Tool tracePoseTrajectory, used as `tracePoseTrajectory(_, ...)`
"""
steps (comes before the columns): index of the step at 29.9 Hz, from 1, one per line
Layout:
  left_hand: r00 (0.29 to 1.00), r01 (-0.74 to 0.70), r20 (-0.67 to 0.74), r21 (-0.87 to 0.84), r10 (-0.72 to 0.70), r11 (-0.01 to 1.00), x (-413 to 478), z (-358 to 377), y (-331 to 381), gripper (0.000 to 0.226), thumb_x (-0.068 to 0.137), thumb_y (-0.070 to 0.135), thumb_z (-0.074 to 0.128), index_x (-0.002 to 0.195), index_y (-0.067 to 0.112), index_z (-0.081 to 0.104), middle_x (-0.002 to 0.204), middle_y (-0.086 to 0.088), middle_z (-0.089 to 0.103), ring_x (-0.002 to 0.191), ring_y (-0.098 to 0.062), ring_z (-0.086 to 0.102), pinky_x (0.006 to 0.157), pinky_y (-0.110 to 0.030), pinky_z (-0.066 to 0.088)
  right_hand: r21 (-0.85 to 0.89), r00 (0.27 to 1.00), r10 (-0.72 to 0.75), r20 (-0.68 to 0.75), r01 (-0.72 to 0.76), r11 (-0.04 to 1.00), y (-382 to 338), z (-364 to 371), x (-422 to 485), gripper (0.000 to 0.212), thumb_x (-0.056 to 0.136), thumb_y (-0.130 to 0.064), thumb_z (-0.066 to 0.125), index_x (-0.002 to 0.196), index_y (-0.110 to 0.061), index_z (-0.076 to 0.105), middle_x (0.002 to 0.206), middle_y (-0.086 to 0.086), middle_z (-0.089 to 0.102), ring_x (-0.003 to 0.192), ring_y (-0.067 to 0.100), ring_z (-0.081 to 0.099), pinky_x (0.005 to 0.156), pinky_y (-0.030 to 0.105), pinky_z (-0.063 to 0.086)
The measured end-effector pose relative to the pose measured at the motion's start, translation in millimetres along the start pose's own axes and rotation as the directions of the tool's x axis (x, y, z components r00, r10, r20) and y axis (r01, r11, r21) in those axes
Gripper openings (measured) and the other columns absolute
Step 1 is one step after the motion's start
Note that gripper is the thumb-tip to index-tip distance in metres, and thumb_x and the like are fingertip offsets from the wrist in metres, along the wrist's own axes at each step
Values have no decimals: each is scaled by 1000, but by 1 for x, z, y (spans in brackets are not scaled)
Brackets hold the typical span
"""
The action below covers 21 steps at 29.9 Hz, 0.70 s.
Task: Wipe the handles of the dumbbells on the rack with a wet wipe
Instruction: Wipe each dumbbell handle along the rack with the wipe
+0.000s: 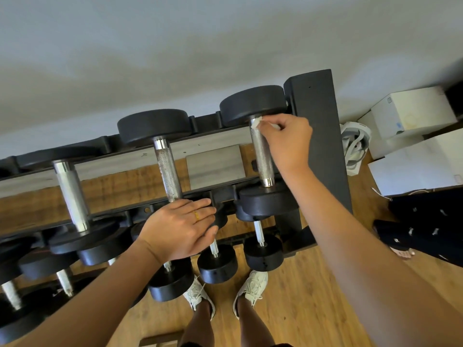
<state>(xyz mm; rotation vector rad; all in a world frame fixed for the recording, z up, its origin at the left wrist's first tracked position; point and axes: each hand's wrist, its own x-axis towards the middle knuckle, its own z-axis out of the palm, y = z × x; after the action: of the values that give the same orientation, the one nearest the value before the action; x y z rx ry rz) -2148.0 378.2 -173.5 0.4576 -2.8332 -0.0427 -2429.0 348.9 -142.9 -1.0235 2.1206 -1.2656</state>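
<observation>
Three black dumbbells lie across the top tier of the black rack (318,126). My right hand (285,141) pinches a white wet wipe (258,122) against the far end of the rightmost dumbbell's knurled metal handle (261,156). My left hand (180,226) rests with straight fingers on the near head of the middle dumbbell, whose handle (167,169) runs up from under the fingers. A third handle (71,194) lies further left. Smaller dumbbells (263,254) sit on the lower tiers.
A white wall stands behind the rack. White boxes (411,116) and a white bag (354,146) sit on the wooden floor to the right. Another person's dark patterned trousers and foot (426,231) are at the right. My own white shoes (251,289) stand close to the rack.
</observation>
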Motion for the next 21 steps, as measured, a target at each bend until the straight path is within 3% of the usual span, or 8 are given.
tracePoseTrajectory(3,1000,2,-7,0,-2,1000,1,0,0,43,106,35,44,98,16,82,109,0,78,114,-19,71,92,-36,59,-107,998,-55,1,55,993,4,0,-10,13,88,-13,73,99,-12,79,96,-3,76,89,3,68,86,4,45)
tracePoseTrajectory(7,1000,1,-1,-5,-1,1000,0,-1,0,45,107,36,43,99,16,83,109,-1,78,114,-20,71,94,-37,58,-202,996,9,94,10,979,12,-16,-30,13,90,-15,73,101,-11,79,102,-1,76,90,6,69,79,0,44)
tracePoseTrajectory(11,1000,6,12,-4,-5,1000,1,-2,0,44,106,36,43,100,16,83,110,-1,78,114,-21,71,96,-39,58,-226,995,-19,94,40,973,7,-18,-29,11,90,-13,72,99,-10,79,97,0,76,79,0,64,74,-5,40)
tracePoseTrajectory(13,1000,11,23,0,-11,1000,2,-2,1,43,106,35,44,101,15,82,110,-2,78,113,-21,72,97,-39,58,-231,995,-57,79,74,970,-1,-15,-20,11,91,-13,71,99,-10,79,96,1,76,80,1,63,77,-3,42)
tracePoseTrajectory(16,999,18,28,5,-18,1000,1,-1,1,39,104,33,48,101,15,82,110,-2,78,113,-21,72,97,-40,57,-239,995,-46,90,66,969,-4,-11,-14,12,90,-14,72,100,-11,79,98,0,77,88,8,69,90,16,52)
tracePoseTrajectory(19,999,19,34,10,-19,1000,1,-2,2,37,102,32,49,101,16,82,110,-2,78,113,-20,72,98,-41,57,-315,987,-4,160,55,948,6,-22,-34,11,90,-13,72,98,-12,79,98,0,76,87,9,70,80,4,44)
tracePoseTrajectory(21,999,23,42,9,-24,1000,2,-2,2,38,102,32,49,101,16,83,110,-2,78,113,-20,71,99,-40,56,-355,975,56,217,25,935,15,-33,-51,8,89,-11,71,90,-12,79,89,-2,76,79,7,68,76,6,46)
